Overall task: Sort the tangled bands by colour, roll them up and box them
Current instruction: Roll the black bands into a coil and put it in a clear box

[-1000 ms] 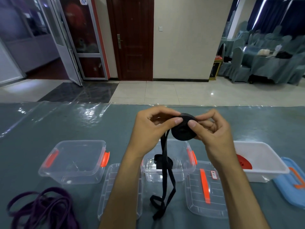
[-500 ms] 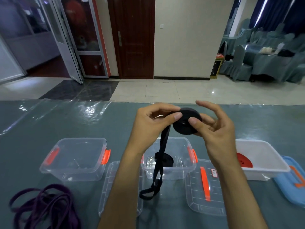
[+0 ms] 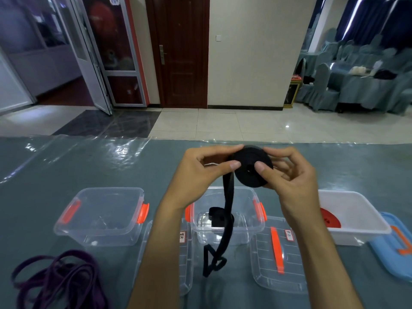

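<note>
your right thumb (image 3: 259, 169) presses the near face of the black roll (image 3: 249, 177) and the right hand's other fingers curl behind it; your left thumb (image 3: 234, 165) and forefinger pinch the roll's left edge where the band feeds on. the left hand (image 3: 200, 175) and right hand (image 3: 292, 181) hold the roll up over the table (image 3: 66, 166), above the far rim of the middle clear box (image 3: 225, 217) — a small black roll already lies in that box. the loose black tail (image 3: 225, 226) hangs from the roll past the box's near wall, its looped end dangling between two clear lids (image 3: 278, 259). left of your forearm stands another clear box (image 3: 100, 217), and the purple bands (image 3: 58, 279) lie tangled at the near left edge. right of your wrist the white box (image 3: 356, 217) holds a red roll (image 3: 330, 219), with a blue lid (image 3: 394, 246) just beside it
</note>
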Available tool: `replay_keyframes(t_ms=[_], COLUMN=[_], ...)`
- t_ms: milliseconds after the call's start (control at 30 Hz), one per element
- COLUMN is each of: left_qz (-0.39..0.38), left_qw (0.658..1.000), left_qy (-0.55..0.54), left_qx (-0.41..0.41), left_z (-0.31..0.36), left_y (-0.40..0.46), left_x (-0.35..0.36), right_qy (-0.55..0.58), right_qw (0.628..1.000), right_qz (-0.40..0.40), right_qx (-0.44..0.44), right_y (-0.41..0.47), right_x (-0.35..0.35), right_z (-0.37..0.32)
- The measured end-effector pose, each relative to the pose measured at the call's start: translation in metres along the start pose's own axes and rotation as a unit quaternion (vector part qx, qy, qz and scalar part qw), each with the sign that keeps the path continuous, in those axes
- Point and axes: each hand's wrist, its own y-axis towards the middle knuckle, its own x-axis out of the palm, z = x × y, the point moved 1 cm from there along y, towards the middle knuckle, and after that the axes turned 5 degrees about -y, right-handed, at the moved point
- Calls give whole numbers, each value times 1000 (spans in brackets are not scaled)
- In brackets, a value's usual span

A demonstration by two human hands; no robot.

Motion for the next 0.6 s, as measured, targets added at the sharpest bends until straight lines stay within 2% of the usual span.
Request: replay_keyframes(t_ms=[67, 133, 267, 333, 533, 600], left_qz=[40, 63, -5, -21, -8, -2], left_qw=[999, 997, 999, 997, 994, 993], left_qy=[16, 17, 32, 47, 104, 118], left_qx=[27, 41, -25, -61, -14, -13], left_z=[1, 2, 5, 3, -1, -2], left_y=[-2, -2, 3, 3, -1, -3], left_x=[2, 5, 4, 1, -5, -5], right_qy=[7, 7, -14, -21, -56, -65], right_qw=[998, 997, 999, 999, 998, 996], right_qz=[-43, -59, -22, 0, -38, -63], right_qx=[47, 47, -36, -47, 6, -8], right_y=[1, 2, 0, -3, -4, -2], right_x=[-1, -1, 3, 6, 8, 6], right_z=[2, 0, -5, -3, 4, 2])
